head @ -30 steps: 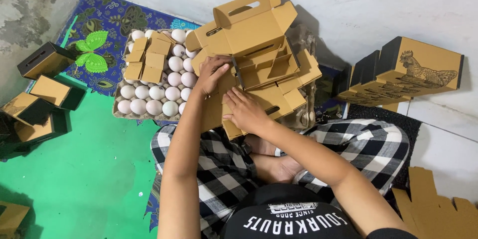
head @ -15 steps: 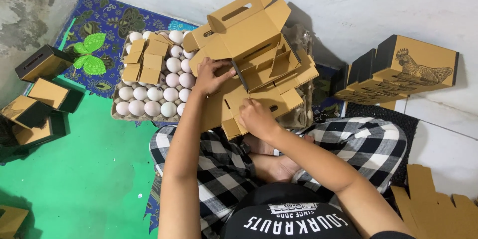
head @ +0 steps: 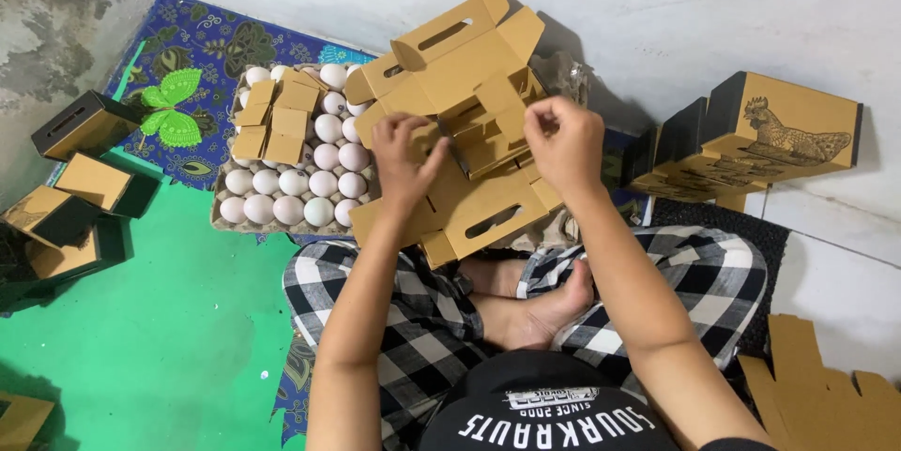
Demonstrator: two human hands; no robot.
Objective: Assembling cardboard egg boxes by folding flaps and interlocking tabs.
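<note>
I sit cross-legged and hold an unfolded brown cardboard carton (head: 469,113) with handle slots up in front of me. My left hand (head: 405,162) presses on the carton's left inner panel with its fingers spread. My right hand (head: 566,141) pinches a flap at the carton's right side. Left of the carton a grey tray (head: 223,218) carries several white eggs (head: 324,155), and a flat cardboard insert (head: 277,120) lies on top of them.
Folded black-and-brown boxes (head: 80,188) lie on the green mat at the left. Boxes with a hen picture (head: 770,137) are stacked against the white wall at the right. Flat cardboard pieces (head: 821,399) lie at the lower right. A blue patterned cloth (head: 206,47) is under the tray.
My right hand has risen from the carton's lower front to its right flap. The carton has been lifted and opened wider. My left hand stays on its left panel.
</note>
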